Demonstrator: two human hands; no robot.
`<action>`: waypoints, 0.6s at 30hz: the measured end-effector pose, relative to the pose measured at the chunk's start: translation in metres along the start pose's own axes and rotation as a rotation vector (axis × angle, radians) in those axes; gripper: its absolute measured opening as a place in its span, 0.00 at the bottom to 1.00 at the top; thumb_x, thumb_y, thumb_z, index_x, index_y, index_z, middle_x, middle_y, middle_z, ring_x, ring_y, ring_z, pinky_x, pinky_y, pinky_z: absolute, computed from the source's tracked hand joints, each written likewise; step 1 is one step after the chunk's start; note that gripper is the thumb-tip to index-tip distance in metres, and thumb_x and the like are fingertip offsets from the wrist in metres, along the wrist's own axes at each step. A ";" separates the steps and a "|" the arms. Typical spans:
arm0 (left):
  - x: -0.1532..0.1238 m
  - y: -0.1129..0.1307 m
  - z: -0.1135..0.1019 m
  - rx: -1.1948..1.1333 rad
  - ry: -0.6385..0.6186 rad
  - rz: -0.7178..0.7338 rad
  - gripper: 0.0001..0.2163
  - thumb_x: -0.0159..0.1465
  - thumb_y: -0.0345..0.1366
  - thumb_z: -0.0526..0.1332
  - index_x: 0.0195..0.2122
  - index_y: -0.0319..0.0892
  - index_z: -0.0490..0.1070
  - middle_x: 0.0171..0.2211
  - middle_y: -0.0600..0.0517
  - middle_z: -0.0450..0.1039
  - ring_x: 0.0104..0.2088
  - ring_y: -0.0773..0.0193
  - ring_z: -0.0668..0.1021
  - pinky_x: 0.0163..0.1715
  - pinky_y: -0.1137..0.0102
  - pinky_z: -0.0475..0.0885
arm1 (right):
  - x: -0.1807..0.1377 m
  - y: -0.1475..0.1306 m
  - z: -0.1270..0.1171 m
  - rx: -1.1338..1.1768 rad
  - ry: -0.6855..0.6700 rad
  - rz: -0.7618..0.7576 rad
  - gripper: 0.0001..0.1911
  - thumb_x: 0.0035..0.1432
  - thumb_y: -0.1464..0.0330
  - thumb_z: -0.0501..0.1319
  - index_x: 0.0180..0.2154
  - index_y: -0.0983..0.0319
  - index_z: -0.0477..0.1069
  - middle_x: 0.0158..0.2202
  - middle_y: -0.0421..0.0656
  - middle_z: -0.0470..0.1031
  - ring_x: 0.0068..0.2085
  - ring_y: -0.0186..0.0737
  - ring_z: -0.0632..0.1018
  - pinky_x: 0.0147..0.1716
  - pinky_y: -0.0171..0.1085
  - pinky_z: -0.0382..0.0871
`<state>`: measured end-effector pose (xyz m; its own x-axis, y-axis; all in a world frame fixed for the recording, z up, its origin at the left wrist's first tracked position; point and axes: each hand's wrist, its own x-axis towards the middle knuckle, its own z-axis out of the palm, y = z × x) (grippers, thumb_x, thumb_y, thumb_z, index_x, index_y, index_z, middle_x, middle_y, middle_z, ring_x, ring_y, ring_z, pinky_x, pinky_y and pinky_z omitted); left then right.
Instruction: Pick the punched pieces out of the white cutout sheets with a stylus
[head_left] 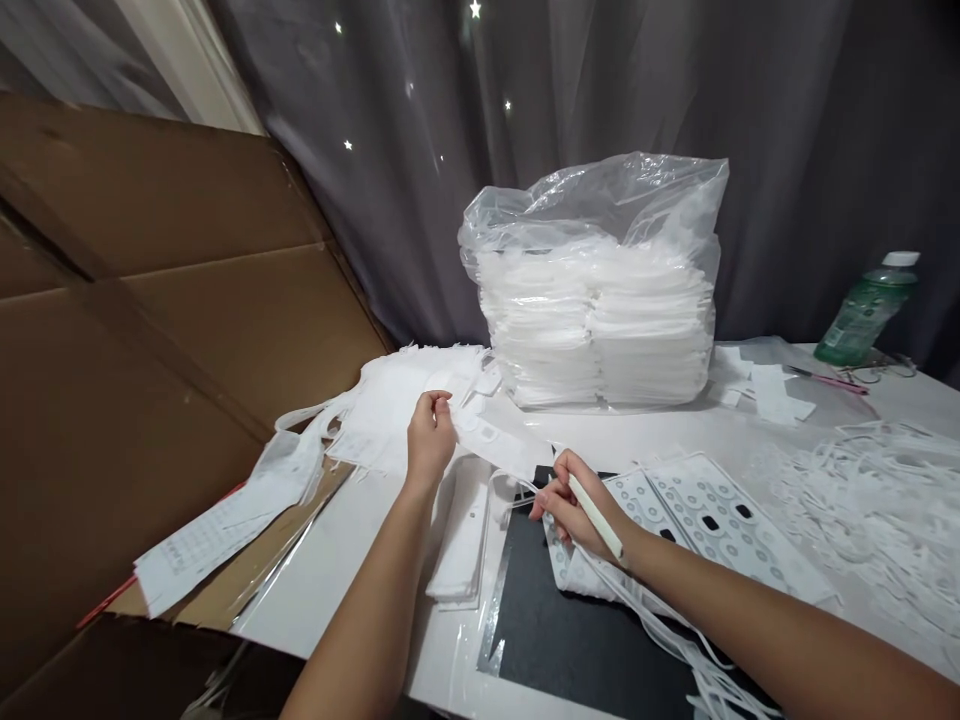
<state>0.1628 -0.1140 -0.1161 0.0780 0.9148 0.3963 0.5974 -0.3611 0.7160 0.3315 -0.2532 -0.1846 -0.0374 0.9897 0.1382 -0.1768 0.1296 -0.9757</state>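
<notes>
Two grips: left hand (432,438) pinches white strip (502,446); right hand (576,505) clasps pale tool (597,517).

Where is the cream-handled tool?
In the head view, the cream-handled tool is right of centre, in the right hand, near the black mat.

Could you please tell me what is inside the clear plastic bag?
Through the clear plastic bag, white layered pieces show, stacked in two side-by-side columns. Anything behind their front edges is covered.

White strip (511,448) (small square mark), aslant; pale pen-like tool (598,518)
</notes>
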 end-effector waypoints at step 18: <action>-0.034 0.031 0.010 -0.324 -0.769 0.477 0.17 0.65 0.50 0.57 0.33 0.41 0.73 0.43 0.45 0.71 0.45 0.59 0.73 0.48 0.65 0.67 | -0.007 -0.005 0.003 -0.090 0.049 -0.247 0.18 0.62 0.66 0.55 0.31 0.55 0.43 0.23 0.28 0.59 0.18 0.26 0.58 0.18 0.27 0.55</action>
<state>0.1868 -0.1545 -0.1136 0.8269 0.4851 0.2843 0.1267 -0.6533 0.7464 0.3293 -0.2614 -0.1806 0.0439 0.9288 0.3679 -0.0861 0.3704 -0.9249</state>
